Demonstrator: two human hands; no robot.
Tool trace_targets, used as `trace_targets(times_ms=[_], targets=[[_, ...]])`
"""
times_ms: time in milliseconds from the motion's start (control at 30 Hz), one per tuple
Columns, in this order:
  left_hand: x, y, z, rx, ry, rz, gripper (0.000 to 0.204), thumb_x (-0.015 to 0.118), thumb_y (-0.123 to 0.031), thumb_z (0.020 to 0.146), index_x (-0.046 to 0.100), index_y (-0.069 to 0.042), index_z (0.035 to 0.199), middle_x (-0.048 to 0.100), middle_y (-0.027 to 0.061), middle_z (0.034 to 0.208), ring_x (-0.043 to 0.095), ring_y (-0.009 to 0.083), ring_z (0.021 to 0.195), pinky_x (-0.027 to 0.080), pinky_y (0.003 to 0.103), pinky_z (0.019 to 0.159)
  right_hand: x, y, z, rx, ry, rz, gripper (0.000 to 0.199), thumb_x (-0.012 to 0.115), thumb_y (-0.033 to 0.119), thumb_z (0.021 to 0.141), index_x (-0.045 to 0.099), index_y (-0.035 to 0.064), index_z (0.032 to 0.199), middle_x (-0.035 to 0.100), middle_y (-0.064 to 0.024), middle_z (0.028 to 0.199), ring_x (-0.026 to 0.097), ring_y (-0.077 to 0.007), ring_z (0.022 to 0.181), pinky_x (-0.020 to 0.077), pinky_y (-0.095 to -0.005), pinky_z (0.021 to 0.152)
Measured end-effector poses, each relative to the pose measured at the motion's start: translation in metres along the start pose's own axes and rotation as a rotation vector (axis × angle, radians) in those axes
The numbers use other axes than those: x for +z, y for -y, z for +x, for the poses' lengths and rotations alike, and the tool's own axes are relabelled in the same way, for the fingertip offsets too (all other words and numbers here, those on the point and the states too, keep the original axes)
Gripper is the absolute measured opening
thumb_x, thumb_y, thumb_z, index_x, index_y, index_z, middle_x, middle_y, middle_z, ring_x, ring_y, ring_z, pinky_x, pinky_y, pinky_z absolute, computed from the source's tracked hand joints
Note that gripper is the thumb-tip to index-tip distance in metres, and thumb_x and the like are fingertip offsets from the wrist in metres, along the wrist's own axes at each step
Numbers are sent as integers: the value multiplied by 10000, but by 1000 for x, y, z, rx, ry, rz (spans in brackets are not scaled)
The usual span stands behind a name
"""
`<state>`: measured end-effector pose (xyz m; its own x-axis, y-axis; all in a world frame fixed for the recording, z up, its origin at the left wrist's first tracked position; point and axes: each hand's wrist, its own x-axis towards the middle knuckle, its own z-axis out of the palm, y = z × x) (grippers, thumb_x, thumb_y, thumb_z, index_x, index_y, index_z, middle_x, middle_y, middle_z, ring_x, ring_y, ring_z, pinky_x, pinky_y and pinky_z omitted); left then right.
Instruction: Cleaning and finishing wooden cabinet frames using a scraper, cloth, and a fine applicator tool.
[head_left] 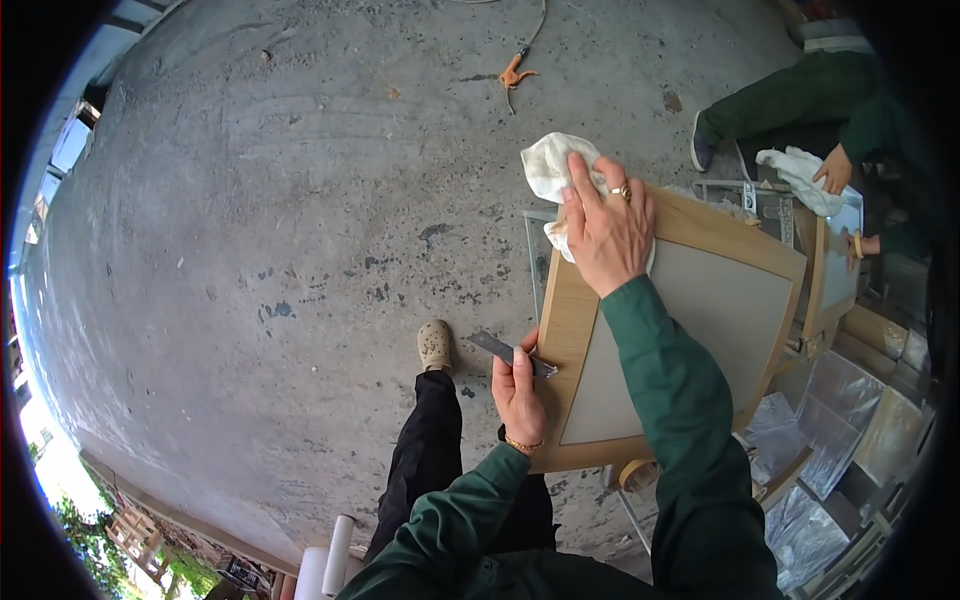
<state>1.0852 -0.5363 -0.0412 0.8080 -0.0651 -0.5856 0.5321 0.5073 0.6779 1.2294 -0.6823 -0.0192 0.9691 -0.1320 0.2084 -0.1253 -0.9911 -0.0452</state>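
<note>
I should press flat the white cloth (552, 164) under my part-spread right hand (610, 235) at the far left corner of the wooden frame (572, 310), angling the dark blade (494, 346) pinched in my left hand (519, 405) away from its left edge.

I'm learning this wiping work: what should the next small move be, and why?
Probably slide the white cloth rightward along the wooden frame's far side: the right hand rests on it at the far left corner, while the left hand holds a dark flat tool.
</note>
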Motion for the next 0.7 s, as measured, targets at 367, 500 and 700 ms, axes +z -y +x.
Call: trace_targets(times_ms=[367, 500, 700], targets=[[2, 2, -2, 39, -20, 72, 298, 403, -217, 985, 523, 11, 1134, 573, 33, 1071, 474, 71, 922, 365, 227, 836, -2, 6, 3, 30, -5, 14, 364, 540, 286, 862, 522, 163, 1204, 477, -35, 1103, 471, -246, 865, 380, -397, 744], [0, 3, 1, 36, -38, 138, 283, 391, -216, 989, 528, 3, 1105, 581, 31, 1048, 469, 63, 879, 372, 219, 805, 0, 13, -12, 57, 8, -6, 403, 549, 280, 852, 516, 140, 1228, 468, -40, 1174, 468, -260, 873, 382, -397, 763], [1, 2, 2, 37, -53, 153, 277, 381, -222, 993, 531, -13, 1092, 584, 9, 986, 450, 48, 807, 374, 204, 750, -25, 15, -105, 112, 50, 248, 356, 623, 169, 793, 607, 111, 1144, 523, -78, 1077, 514, -266, 890, 416, -391, 787]])
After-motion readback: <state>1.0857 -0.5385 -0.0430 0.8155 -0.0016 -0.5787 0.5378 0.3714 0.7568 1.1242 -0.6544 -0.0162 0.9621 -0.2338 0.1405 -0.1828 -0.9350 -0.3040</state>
